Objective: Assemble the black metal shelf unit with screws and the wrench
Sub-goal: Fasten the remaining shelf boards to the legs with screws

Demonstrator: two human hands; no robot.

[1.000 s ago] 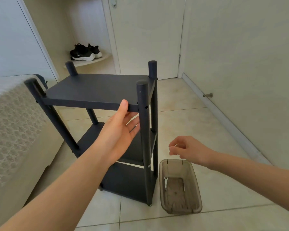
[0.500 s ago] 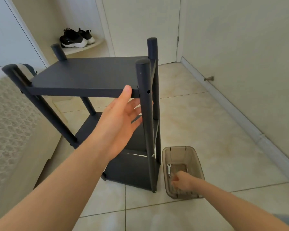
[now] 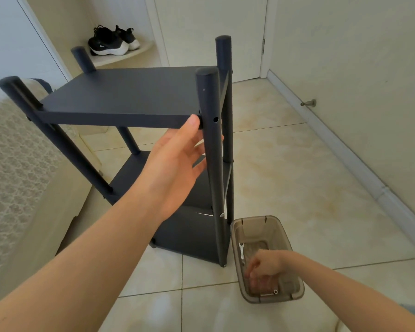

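The black metal shelf unit [image 3: 130, 97] stands upright on the tiled floor, with three tiers and four round posts. My left hand [image 3: 175, 159] holds the front edge of the top shelf next to the near right post [image 3: 212, 164], thumb on the edge and fingers underneath. An empty screw hole shows in that post level with the top shelf. My right hand [image 3: 264, 267] reaches down into the clear brown plastic bin [image 3: 285, 232] on the floor, fingers curled among small parts. A small silver wrench [image 3: 241, 251] lies in the bin, left of my hand.
A patterned bed or sofa [image 3: 12, 168] fills the left side, close to the shelf. Black sneakers [image 3: 110, 40] sit on a low ledge at the back. A white wall runs along the right with a door stop [image 3: 309, 103]. A closed door stands behind the shelf.
My right hand dropped from mid-air beside the shelf down into the bin and now digs at its near end. My left hand has stayed on the top shelf's edge.
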